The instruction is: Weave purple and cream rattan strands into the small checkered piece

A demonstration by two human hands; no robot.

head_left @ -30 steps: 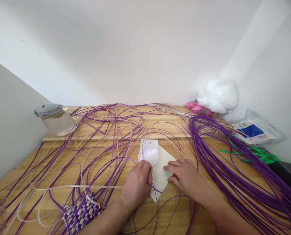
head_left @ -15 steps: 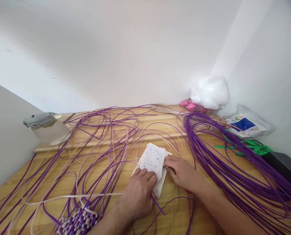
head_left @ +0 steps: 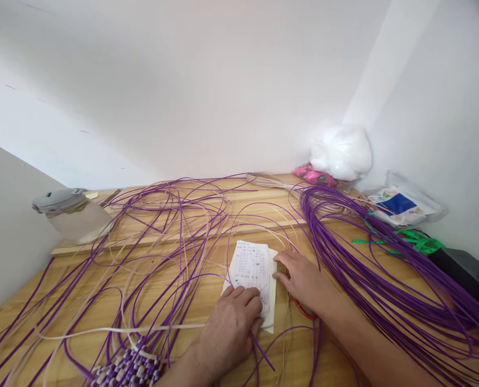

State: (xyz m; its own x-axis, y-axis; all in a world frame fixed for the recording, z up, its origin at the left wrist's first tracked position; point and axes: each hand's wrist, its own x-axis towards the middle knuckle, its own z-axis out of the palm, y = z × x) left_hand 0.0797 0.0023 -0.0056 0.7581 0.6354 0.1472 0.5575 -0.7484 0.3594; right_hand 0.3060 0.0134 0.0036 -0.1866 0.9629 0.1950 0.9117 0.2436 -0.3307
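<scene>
Handwritten paper [head_left: 251, 269], doubled up beside my left hand [head_left: 232, 325] a second ago, now lies spread flat over the cream sheet [head_left: 272, 307], and my right hand [head_left: 306, 279] has loosened from its pinch at the edge. Pen-written rows, partly in columns, run across the page beyond my left fingers; they are too small for me to read. Well off to the right of my right fingers, a plastic packet [head_left: 404, 207] carries a blue panel, its print also unreadable.

I rest my left hand palm down, fingers bent over the paper's near left part. A purple strip [head_left: 264, 352] pokes out from under it towards me; I cannot tell whether those fingers grip it. My right forearm slants in from the right, thumb and forefinger parted at the cream sheet's right edge.

Between my two sets of fingers, the paper's long axis runs away from me, its top end pointing forward. Just below my right fingers, a red loop [head_left: 299, 309] shows on the worktop [head_left: 299, 357]. Nearer me, left of my left fingers, sits a purple-and-white woven piece [head_left: 129, 368].
</scene>
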